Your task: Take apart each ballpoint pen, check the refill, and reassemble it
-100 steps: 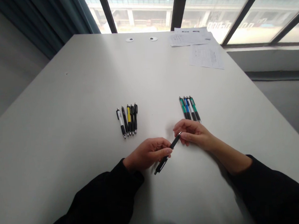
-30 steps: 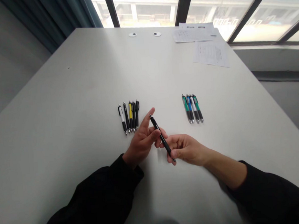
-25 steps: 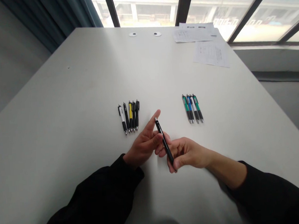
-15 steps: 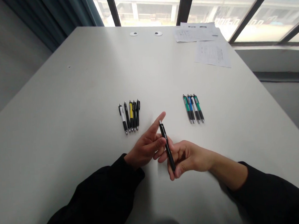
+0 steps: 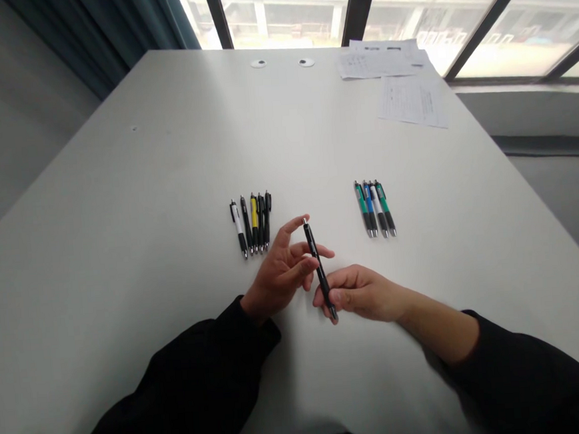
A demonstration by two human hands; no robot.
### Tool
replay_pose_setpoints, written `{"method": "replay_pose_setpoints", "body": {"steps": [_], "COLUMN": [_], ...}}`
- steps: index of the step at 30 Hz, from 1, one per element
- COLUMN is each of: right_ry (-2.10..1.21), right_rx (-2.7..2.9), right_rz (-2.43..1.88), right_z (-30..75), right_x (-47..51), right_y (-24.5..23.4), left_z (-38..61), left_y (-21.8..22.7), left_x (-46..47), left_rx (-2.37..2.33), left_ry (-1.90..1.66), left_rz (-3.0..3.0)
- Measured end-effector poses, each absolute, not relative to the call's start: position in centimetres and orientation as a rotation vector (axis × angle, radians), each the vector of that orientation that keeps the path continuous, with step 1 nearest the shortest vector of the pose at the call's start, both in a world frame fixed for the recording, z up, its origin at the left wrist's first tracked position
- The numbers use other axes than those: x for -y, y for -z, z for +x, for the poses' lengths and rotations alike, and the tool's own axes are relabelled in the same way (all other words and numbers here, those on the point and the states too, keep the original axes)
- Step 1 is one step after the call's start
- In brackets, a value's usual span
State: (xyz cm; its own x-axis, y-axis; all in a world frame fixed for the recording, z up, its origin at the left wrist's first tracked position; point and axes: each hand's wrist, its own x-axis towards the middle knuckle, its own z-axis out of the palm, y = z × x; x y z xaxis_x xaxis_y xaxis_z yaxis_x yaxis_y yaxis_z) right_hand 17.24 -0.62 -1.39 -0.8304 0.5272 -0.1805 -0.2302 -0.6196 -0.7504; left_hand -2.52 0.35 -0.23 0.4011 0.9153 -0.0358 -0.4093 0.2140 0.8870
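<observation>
Left hand [image 5: 280, 271] raised over the white table [image 5: 117, 190], entering from near left in a black sleeve [image 5: 183, 392]; no grip, fingers spread and about half open, palm angled toward the pen. Index finger [image 5: 293, 229] pointing far, its tip just beside the upper end of the pen. Middle finger [image 5: 319, 247] reaching across behind the barrel (contact with the barrel not readable from this view).

Right hand [image 5: 363, 295] coming in from near right, forearm bare past a black cuff [image 5: 501, 361], fingers curled and mostly closed. Firm pinch between thumb and fingers on the lower part of a black retractable pen [image 5: 317, 267]. Pen between both hands, near mid-table, nearly upright in view with a slight tilt, upper end toward far left; height above the tabletop not readable.

Farther out, lying side by side on the table: five pens [image 5: 251, 223] to the left of the hands, white, black, yellow and two black; four pens [image 5: 375, 209] to the right, green, blue, white, green. Printed sheets [image 5: 413, 102] at far right of the table, by the window [image 5: 283, 10].
</observation>
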Motion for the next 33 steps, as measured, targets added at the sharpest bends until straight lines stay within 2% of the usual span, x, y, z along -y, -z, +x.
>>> {"method": "replay_pose_setpoints", "body": {"steps": [9, 26, 30, 33], "right_ry": [-2.442, -2.399, -2.208, -1.754], "right_rx": [1.076, 1.068, 1.313, 1.766], "right_rz": [-0.559, -0.732, -0.961, -1.179], "right_z": [17.3, 17.0, 16.5, 16.4], "right_x": [0.6, 0.7, 1.5, 2.3], "right_y": [1.5, 1.3, 0.0, -1.0], "left_z": [-2.6, -2.5, -2.5, -2.5], "left_y": [-0.2, 0.1, 0.4, 0.4], "left_x": [-0.2, -0.3, -0.4, -0.5], "left_rx": [-0.677, -0.772, -0.982, -1.126], "left_ry": [-0.924, -0.993, -1.072, -1.102], "left_rz": [0.941, 0.923, 0.990, 1.029]}}
